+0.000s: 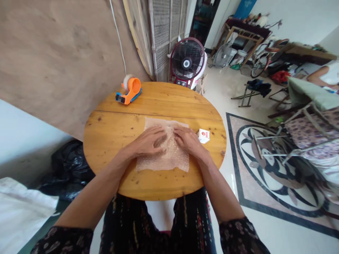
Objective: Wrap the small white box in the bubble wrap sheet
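Note:
A sheet of clear bubble wrap (pixel 169 160) lies spread on the round wooden table (pixel 111 141) in front of me. My left hand (pixel 149 141) rests flat on its left half, fingers stretched out. On the right half lies my right hand (pixel 186 139), palm down with the fingers extended. Just beyond the right hand sits a small white box (pixel 203 135) with a red mark. An orange and blue tape dispenser (pixel 129 91) with a roll of tape stands near the table's far left edge.
An electric fan (pixel 188 60) stands behind the table. Black plastic bags (pixel 71 165) lie on the floor at left. To the right are a folding stool (pixel 250 93), a chair (pixel 312 130) and another person's arm (pixel 319 74) by a cloth-covered surface.

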Action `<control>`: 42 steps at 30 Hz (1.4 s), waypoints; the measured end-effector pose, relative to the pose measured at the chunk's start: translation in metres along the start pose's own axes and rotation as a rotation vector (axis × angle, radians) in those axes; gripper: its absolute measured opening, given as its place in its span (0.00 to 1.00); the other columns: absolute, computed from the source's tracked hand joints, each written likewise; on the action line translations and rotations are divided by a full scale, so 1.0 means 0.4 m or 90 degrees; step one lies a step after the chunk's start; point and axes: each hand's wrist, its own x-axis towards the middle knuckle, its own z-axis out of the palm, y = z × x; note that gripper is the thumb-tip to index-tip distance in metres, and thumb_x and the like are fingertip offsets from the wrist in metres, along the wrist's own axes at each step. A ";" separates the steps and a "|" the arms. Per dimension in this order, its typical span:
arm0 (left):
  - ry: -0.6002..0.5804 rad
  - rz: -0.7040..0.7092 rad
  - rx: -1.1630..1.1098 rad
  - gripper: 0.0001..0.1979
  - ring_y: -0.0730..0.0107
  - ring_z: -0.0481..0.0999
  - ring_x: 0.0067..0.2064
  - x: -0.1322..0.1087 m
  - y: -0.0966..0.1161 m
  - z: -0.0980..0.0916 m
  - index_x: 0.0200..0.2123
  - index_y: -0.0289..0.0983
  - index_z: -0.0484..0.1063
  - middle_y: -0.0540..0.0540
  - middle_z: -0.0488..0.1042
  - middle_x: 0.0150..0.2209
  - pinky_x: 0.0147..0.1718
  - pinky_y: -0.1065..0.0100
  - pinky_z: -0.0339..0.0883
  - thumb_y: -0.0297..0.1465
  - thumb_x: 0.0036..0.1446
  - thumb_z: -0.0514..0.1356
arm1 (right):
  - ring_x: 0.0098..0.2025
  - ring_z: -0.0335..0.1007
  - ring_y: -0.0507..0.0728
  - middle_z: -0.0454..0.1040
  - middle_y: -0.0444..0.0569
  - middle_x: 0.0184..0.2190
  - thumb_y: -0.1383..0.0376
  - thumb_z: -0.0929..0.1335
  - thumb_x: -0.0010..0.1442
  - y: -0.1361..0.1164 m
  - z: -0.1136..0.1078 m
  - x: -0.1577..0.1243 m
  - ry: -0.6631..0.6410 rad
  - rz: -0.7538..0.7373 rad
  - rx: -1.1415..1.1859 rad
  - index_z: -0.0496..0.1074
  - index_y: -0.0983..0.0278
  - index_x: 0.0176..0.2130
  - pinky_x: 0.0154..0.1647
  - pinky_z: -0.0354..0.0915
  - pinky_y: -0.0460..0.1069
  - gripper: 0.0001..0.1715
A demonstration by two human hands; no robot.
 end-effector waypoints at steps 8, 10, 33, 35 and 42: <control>-0.024 0.062 -0.021 0.27 0.54 0.55 0.67 0.013 0.003 0.017 0.59 0.38 0.67 0.40 0.61 0.65 0.64 0.52 0.50 0.42 0.58 0.58 | 0.62 0.61 0.61 0.67 0.56 0.60 0.71 0.62 0.58 0.001 -0.002 -0.003 -0.017 -0.029 -0.017 0.71 0.68 0.54 0.63 0.55 0.58 0.25; -0.051 0.056 -0.010 0.32 0.49 0.53 0.68 0.015 0.004 0.018 0.59 0.38 0.67 0.38 0.58 0.66 0.65 0.49 0.46 0.48 0.54 0.61 | 0.62 0.61 0.62 0.67 0.56 0.59 0.72 0.62 0.58 0.000 -0.003 -0.004 -0.013 -0.023 -0.014 0.71 0.68 0.54 0.63 0.55 0.58 0.25; -0.113 0.017 -0.042 0.41 0.46 0.50 0.68 0.006 0.003 0.014 0.63 0.45 0.60 0.40 0.51 0.68 0.63 0.48 0.46 0.52 0.49 0.64 | 0.60 0.61 0.69 0.65 0.61 0.60 0.64 0.68 0.57 0.105 -0.145 -0.165 0.003 0.127 -0.206 0.67 0.66 0.57 0.58 0.60 0.64 0.28; -0.101 0.027 -0.039 0.42 0.45 0.48 0.68 0.006 0.002 0.016 0.63 0.44 0.61 0.39 0.52 0.68 0.63 0.47 0.45 0.53 0.47 0.64 | 0.58 0.64 0.69 0.68 0.63 0.57 0.63 0.68 0.56 0.134 -0.136 -0.166 -0.006 0.171 -0.202 0.65 0.68 0.57 0.56 0.61 0.62 0.30; -0.097 0.028 -0.024 0.43 0.46 0.49 0.68 0.005 0.004 0.017 0.63 0.44 0.61 0.39 0.52 0.68 0.63 0.48 0.45 0.54 0.47 0.64 | 0.39 0.74 0.61 0.78 0.53 0.41 0.57 0.71 0.53 0.130 -0.157 -0.189 0.055 0.277 0.058 0.69 0.62 0.49 0.43 0.68 0.55 0.24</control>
